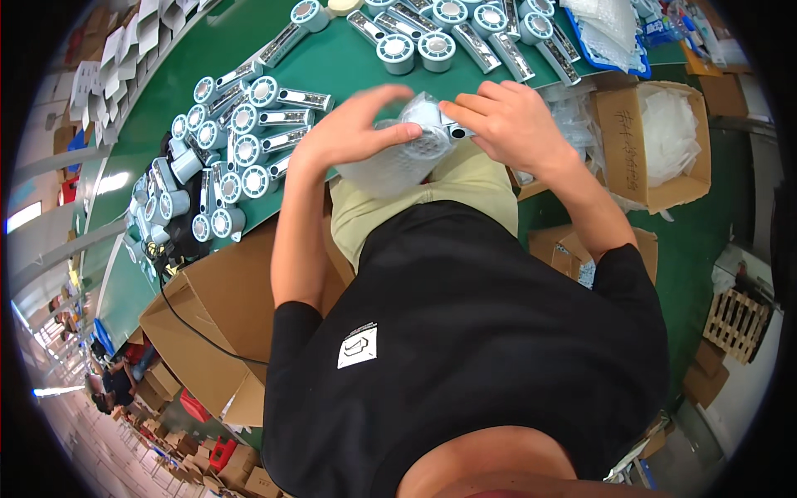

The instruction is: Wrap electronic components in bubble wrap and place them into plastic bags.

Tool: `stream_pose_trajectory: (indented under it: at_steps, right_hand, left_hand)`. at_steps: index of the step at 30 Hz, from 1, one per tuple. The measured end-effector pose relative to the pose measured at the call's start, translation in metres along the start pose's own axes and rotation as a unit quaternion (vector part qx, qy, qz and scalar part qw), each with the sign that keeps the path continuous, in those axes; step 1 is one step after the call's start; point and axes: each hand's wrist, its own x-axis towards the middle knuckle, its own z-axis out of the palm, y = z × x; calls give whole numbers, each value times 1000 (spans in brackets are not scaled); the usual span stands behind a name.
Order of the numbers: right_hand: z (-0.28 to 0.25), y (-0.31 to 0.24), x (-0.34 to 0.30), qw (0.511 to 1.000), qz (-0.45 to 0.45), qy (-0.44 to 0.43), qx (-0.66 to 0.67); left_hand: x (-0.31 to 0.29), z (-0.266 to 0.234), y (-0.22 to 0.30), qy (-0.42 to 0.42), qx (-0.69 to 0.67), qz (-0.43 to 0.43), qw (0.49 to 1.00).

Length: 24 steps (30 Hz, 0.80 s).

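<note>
As a worker in a black shirt point(481, 307) and pale trousers point(498, 178) bends over a green table point(353, 66), a device point(423, 112) sits partly inside a clear bubble-wrap bag point(382, 168) between the two hands, above the lap and near the table's edge. The right hand point(521, 124) grips the device's end, its fingers bent around it and a black round tip showing just below them. The left hand point(353, 133) is spread, with its thumb lying over the bag and its fingers, blurred, raised apart from the thumb; how firmly the thumb presses cannot be told.

To the left, a cluster of similar devices point(247, 149), pale blue with round, slotted heads and silvery handles, lies crowded on the table. A second cluster point(436, 51) lies beyond the hands, near a blue tray point(621, 73) heaped with bubble wrap point(602, 25). At right, an open carton point(618, 145) holds translucent plastic point(671, 137); at left, a larger carton point(241, 278) stands below the table's edge, a black cable point(189, 325) hanging across it. White boxes point(124, 62) line the table's far left side. A wooden pallet point(735, 325) stands at far right, and a co-worker point(120, 386) shows in the background at lower left.
</note>
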Motion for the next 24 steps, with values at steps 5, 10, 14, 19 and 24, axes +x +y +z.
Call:
stream_pose_trajectory:
  at_steps: [5, 10, 14, 19, 24]
  right_hand:
    - [-19, 5, 6, 996, -53, -69, -24]
    - [-41, -4, 19, 971, -93, -215, -59]
    - [-54, 2, 26, 961, -90, -260, -27]
    - [-48, 1, 27, 964, -78, -253, 16]
    - [-65, -2, 34, 953, -42, -285, 96]
  left_hand:
    - [4, 23, -9, -98, -233, -24, 967]
    - [-2, 65, -7, 25, -259, 23, 965]
    - [-11, 59, -14, -23, -349, 0, 937]
    - [-4, 58, -20, -38, -413, -28, 910]
    - [-1, 54, -15, -6, -503, 8, 864]
